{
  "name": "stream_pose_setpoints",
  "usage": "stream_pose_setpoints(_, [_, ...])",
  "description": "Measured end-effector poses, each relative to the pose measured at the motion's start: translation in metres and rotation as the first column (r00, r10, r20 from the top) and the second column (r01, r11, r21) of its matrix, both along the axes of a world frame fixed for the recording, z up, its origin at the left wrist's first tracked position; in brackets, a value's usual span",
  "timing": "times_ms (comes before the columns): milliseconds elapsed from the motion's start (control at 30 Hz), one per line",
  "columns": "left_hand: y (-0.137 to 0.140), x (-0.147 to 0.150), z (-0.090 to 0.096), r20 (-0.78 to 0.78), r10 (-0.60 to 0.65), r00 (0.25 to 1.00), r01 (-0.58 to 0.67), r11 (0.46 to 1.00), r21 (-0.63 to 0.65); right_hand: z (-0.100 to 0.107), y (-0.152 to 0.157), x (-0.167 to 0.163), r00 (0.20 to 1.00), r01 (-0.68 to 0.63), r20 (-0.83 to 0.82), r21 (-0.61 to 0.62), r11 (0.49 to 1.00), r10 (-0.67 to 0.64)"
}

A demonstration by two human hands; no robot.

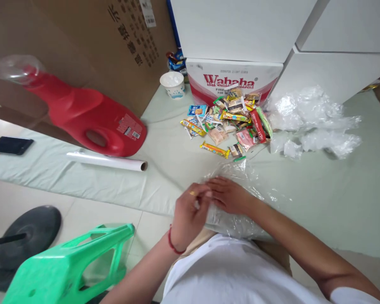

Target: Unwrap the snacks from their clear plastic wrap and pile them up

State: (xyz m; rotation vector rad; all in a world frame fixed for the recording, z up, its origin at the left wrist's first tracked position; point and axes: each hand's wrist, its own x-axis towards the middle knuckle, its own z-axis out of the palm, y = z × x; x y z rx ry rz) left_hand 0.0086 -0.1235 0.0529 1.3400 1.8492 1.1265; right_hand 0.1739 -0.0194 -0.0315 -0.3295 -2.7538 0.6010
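A crinkled clear plastic bag (237,223) lies at the front edge of the cloth-covered table (319,198), close against my body. My right hand (228,196) rests palm down on it with the fingers stretched out. Just beside those fingertips, my left hand (190,213) is closed, thumb and forefinger pinched together. Whatever is between them is too small or hidden to make out. Beyond both hands sits a heap of small wrapped snacks (231,122), with a yellow snack stick (214,150) at its near side.
Loose clear plastic bags (316,122) lie right of the snacks. Behind stand a Wahaha carton (234,76) and a paper cup (173,86). To the left are a red jug (95,118), a white roll (107,161), a phone (11,145) and, lower, a green stool (47,270).
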Motion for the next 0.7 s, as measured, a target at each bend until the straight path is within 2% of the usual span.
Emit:
stream_pose_setpoints(100, [0.026, 0.016, -0.010, -0.026, -0.268, 0.963, 0.269, 0.963, 0.024, 0.004, -0.015, -0.004, 0.995, -0.093, 0.032, -0.021, 0.995, 0.093])
stream_pose_setpoints(233, [0.061, 0.007, -0.050, -0.148, -0.357, 0.922, 0.359, 0.933, -0.015, 0.021, -0.027, 0.005, 0.978, -0.197, 0.059, -0.040, 0.980, 0.199])
stream_pose_setpoints(333, [0.063, -0.005, -0.072, -0.357, -0.330, 0.874, 0.337, 0.940, -0.043, 0.033, -0.037, 0.028, 0.989, -0.140, 0.038, -0.062, 0.988, 0.143])
stream_pose_setpoints(433, [0.042, -0.007, -0.082, -0.552, -0.269, 0.790, 0.263, 0.960, -0.092, 0.031, -0.050, 0.061, 0.989, -0.032, 0.137, -0.106, 0.994, 0.047])
stream_pose_setpoints(500, [0.023, -0.003, -0.083, -0.633, -0.223, 0.741, 0.198, 0.974, -0.112, 0.026, -0.057, 0.084, 0.978, 0.005, 0.207, -0.146, 0.989, 0.025])
stream_pose_setpoints(567, [0.008, 0.000, -0.081, -0.664, -0.180, 0.726, 0.147, 0.983, -0.106, 0.025, -0.060, 0.106, 0.973, 0.034, 0.231, -0.189, 0.981, 0.011])
stream_pose_setpoints(700, [0.005, -0.003, -0.067, -0.679, -0.129, 0.722, 0.091, 0.992, -0.092, 0.041, -0.044, 0.134, 0.988, 0.027, 0.156, -0.291, 0.956, 0.020])
